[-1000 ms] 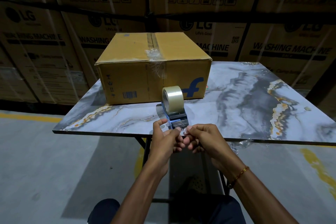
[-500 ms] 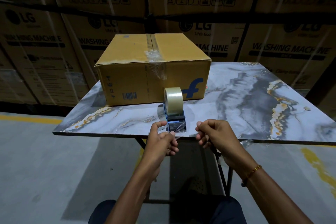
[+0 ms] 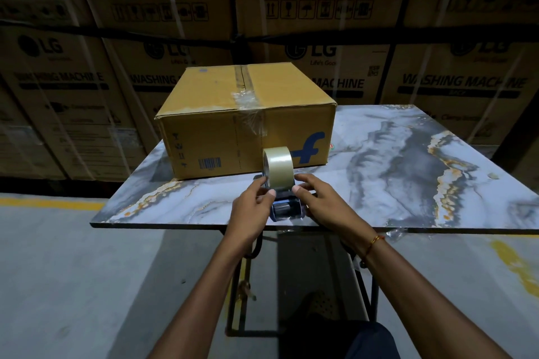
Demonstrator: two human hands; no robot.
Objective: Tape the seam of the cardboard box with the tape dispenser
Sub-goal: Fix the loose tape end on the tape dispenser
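Note:
A brown cardboard box (image 3: 210,131) with a blue logo stands at the back left of the marble table (image 3: 393,172). Its top seam (image 3: 244,79) runs front to back, with crumpled clear tape over the near edge. A blue tape dispenser (image 3: 285,207) with a clear tape roll (image 3: 277,165) sits near the table's front edge, in front of the box. My left hand (image 3: 253,204) grips the dispenser's left side. My right hand (image 3: 318,198) holds its right side, thumb by the roll.
Large washing machine cartons (image 3: 455,79) are stacked as a wall behind the table. Dark metal table legs (image 3: 256,245) stand below the front edge. Grey floor with yellow lines (image 3: 52,203) lies to the left and right.
Both hands moved forward from the table's front edge onto the dispenser's two sides. The right hand, which had drawn apart, now touches it. The dispenser stays on the table.

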